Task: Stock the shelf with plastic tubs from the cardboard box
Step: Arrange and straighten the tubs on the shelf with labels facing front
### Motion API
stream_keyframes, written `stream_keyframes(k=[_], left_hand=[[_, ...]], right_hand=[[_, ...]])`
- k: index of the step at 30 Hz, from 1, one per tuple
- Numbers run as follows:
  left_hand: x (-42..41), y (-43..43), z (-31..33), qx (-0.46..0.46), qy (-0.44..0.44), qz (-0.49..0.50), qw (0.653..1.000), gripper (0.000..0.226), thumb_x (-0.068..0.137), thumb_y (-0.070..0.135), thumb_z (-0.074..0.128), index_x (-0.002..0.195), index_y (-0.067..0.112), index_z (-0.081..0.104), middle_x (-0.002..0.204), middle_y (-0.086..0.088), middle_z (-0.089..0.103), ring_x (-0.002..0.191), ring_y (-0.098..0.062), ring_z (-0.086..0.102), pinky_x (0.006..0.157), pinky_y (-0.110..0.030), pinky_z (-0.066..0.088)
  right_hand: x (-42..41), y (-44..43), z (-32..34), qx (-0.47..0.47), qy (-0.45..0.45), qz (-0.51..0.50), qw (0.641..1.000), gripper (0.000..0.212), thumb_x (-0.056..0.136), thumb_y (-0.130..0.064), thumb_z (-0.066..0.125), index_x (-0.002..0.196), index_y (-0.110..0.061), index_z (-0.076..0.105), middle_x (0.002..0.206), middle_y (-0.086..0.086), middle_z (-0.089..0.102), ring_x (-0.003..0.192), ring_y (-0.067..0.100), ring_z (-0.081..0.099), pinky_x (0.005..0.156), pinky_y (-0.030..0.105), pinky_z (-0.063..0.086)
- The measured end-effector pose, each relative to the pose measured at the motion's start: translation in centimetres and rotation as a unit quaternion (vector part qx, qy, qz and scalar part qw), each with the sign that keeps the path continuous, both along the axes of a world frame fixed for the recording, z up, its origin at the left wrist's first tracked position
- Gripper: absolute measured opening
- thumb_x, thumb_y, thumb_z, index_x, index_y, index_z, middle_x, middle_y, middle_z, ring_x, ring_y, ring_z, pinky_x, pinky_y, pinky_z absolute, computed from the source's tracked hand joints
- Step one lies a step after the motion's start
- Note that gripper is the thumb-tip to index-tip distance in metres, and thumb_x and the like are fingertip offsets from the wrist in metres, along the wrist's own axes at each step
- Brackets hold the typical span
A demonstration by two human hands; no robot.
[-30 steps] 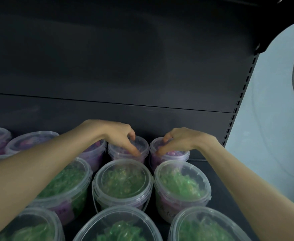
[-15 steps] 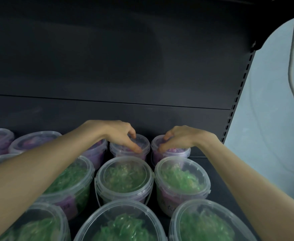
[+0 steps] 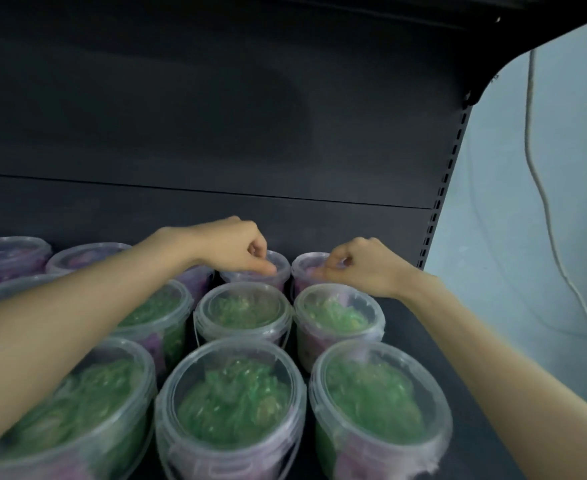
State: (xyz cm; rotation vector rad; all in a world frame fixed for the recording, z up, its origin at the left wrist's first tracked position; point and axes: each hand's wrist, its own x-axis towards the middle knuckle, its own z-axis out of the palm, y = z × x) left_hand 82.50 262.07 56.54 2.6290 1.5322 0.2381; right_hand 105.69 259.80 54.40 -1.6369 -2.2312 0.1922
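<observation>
Two purple tubs at the back row, right end, under the fingertips: left hand (image 3: 236, 252) curled over the lid of the back middle tub (image 3: 278, 268), right hand (image 3: 361, 268) curled over the lid of the back corner tub (image 3: 307, 268). Fingers bent inward, tips touching or nearly touching the lids; a true grip or a mere nudge, cannot tell. Probably pressing both tubs rearward against the back panel (image 3: 216, 133), to close gaps and leave room in front. Three rows deep on the shelf (image 3: 434, 344): purple at the back, green tubs (image 3: 243, 313) in the middle, more green ones (image 3: 229, 400) nearest the edge, packed rim to rim for tidy facing. Bare strip of shelf along the right side. No cardboard box in view. Stocking well along, by the look of it.
</observation>
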Motion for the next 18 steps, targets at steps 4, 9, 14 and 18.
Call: stream_keyframes(k=[4,9,14,18], left_hand=[[-0.2,-4.9,-1.0,-0.022,0.002,0.008,1.0,0.033,0.077,0.059,0.061,0.091,0.031,0.07,0.088,0.016,0.068,0.084,-0.003,0.062,0.081,-0.028,0.05],[0.5,-8.4,-2.9,-0.005,-0.021,0.041,0.999,0.032,0.085,0.05,0.056,0.093,0.023,0.071,0.088,0.004,0.071,0.08,-0.012,0.062,0.076,-0.029,0.048],[1.4,-9.5,-4.2,0.008,-0.091,0.085,0.992,0.027,0.089,0.042,0.056,0.093,0.02,0.071,0.082,-0.001,0.07,0.067,-0.012,0.058,0.067,-0.03,0.046],[1.3,-10.0,-5.1,0.014,-0.117,0.097,0.988,0.026,0.091,0.045,0.052,0.098,0.026,0.068,0.075,0.005,0.069,0.063,-0.005,0.058,0.063,-0.025,0.045]], right_hand=[[0.7,-3.9,-0.6,-0.018,0.018,0.04,0.999,0.032,0.076,-0.061,0.062,0.094,-0.035,0.071,0.113,-0.008,0.066,0.107,0.014,0.056,0.085,0.024,0.04],[0.5,-6.2,-2.0,-0.02,-0.015,0.042,0.999,0.034,0.079,-0.056,0.062,0.102,-0.033,0.071,0.115,-0.003,0.066,0.108,0.019,0.056,0.084,0.025,0.041],[0.5,-6.6,-2.1,-0.035,0.001,0.018,0.999,0.041,0.079,-0.055,0.062,0.114,-0.034,0.065,0.131,-0.005,0.057,0.122,0.021,0.048,0.096,0.033,0.04],[0.5,-6.5,-2.4,-0.048,0.011,0.004,0.999,0.045,0.078,-0.058,0.061,0.117,-0.035,0.063,0.133,-0.003,0.055,0.123,0.022,0.047,0.098,0.036,0.042]])
